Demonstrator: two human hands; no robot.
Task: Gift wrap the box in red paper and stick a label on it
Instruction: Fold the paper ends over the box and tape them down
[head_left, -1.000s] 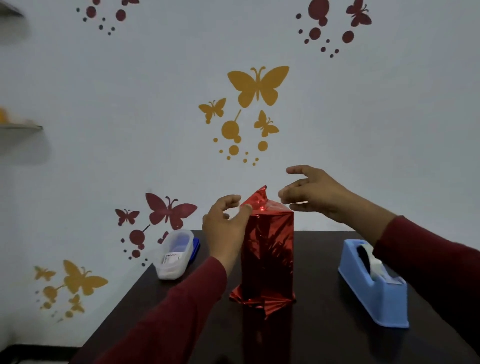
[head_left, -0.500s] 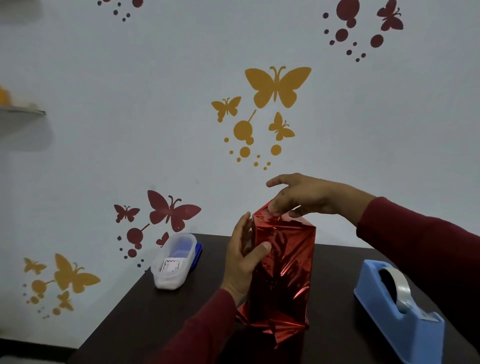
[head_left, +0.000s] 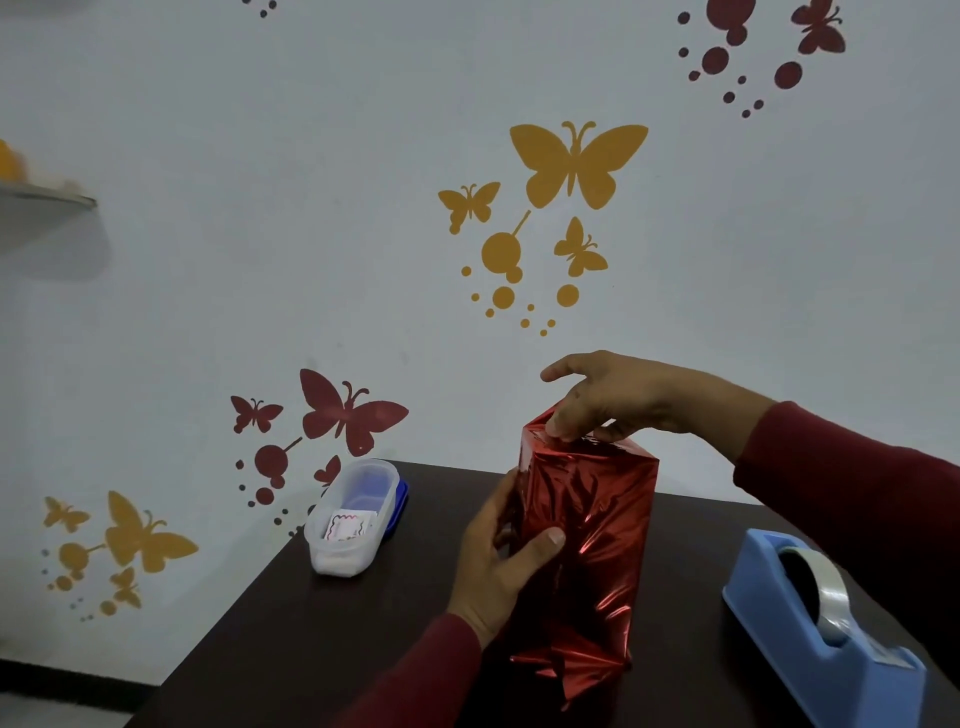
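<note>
A tall box wrapped in shiny red paper stands upright on the dark table, with crumpled paper flaring at its base. My left hand grips its left side, thumb across the front face. At the top end, my right hand presses the loose paper down with its fingertips, the index finger sticking out to the left. A white label with a wavy red border lies inside a clear plastic tub at the table's left.
A blue tape dispenser with a roll of tape stands at the right front of the table. The tub sits on a blue lid near the table's far left edge. The wall with butterfly stickers rises close behind.
My right hand came down from above the box onto the top paper and flattened the raised point. My left hand slid from the top edge down the box's left side.
</note>
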